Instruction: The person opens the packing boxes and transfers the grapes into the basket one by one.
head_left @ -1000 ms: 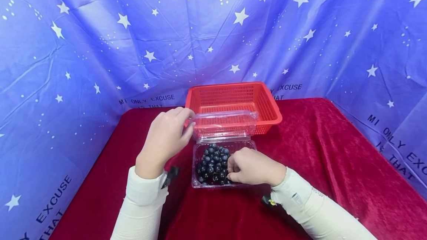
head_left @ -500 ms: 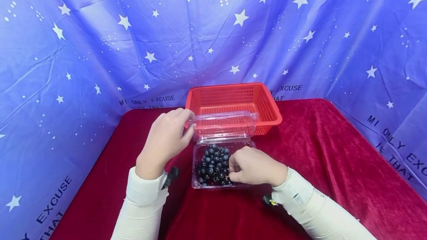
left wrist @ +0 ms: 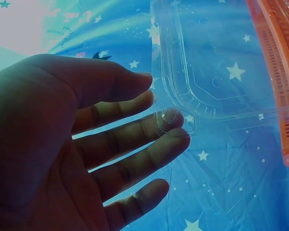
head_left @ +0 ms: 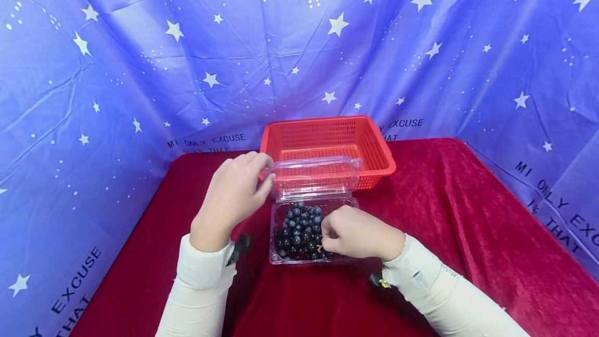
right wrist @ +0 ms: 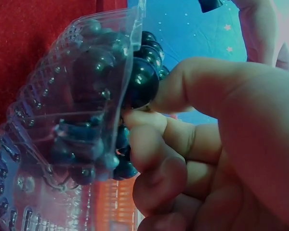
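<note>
A clear plastic clamshell box point(head_left: 276, 260) holds a bunch of dark grapes point(head_left: 299, 225), its lid point(head_left: 318, 178) raised at the back. My left hand point(head_left: 236, 191) pinches the lid's left edge between thumb and forefinger; in the left wrist view, the other fingers point(left wrist: 130, 144) spread behind the clear lid corner point(left wrist: 183, 96). Over the box's right side, my right hand point(head_left: 357, 233) pinches the grape stem, a bit of which shows by the fingertips. In the right wrist view, thumb and forefinger meet beside a grape point(right wrist: 142, 84), with the remaining fingers curled; the exact grip spot is partly hidden.
Behind the box stands a red perforated basket point(head_left: 386, 163), partly seen through the lid. Dark red velvet cloth point(head_left: 444, 212) covers the table. A blue curtain with white stars point(head_left: 299, 40) hangs around the back and sides.
My right hand has shifted very slightly right, and the front grapes have moved a little with it. The left hand and the lid stay in place.
</note>
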The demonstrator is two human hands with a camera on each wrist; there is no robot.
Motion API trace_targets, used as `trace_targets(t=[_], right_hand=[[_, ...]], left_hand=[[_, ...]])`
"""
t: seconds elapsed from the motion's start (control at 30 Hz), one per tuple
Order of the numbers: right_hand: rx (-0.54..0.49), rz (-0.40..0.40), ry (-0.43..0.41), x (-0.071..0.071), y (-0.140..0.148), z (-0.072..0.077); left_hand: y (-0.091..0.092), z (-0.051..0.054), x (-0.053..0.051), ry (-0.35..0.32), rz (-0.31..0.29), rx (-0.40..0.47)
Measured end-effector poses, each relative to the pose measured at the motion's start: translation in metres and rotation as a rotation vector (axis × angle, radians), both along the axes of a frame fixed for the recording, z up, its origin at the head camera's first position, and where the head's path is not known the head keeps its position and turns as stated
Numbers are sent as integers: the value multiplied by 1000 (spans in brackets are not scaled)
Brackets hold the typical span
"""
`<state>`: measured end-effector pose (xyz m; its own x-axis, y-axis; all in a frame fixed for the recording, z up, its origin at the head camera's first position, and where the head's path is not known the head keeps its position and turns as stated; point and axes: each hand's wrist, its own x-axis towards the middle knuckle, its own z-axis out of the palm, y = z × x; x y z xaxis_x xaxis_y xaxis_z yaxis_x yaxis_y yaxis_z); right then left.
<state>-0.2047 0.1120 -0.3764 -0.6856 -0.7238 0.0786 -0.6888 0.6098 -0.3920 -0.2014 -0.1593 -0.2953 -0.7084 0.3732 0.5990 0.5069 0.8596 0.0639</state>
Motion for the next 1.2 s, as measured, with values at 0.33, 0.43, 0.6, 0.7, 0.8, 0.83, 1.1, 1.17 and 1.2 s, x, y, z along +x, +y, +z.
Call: trace_targets(t=[0.33,0.43,0.6,0.7,0.8,0.83,1.1,1.17,1.2], right_hand=[[-9,14,-11,3,3,11],[-18,18,5,3,4,13],[-26,17,31,3,6,17],[-26,14,43,4,7,20],[-29,7,55,4,8,22],[-30,7,61,4,9,23],[-48,0,86,5,13,28],[-50,-6,90,6,13,28],[-50,-10,92,6,14,29]], left_hand=[[1,3,0,-11,7,-10],[1,2,0,-10,8,-13],[1,1,-1,-16,13,-16],[1,1,-1,-18,14,-15],[0,1,-1,-18,12,-14],[0,1,-1,-17,11,-14],[0,1,-1,-23,13,-14],[0,1,-1,-24,12,-14],[0,1,-1,-25,11,-14]])
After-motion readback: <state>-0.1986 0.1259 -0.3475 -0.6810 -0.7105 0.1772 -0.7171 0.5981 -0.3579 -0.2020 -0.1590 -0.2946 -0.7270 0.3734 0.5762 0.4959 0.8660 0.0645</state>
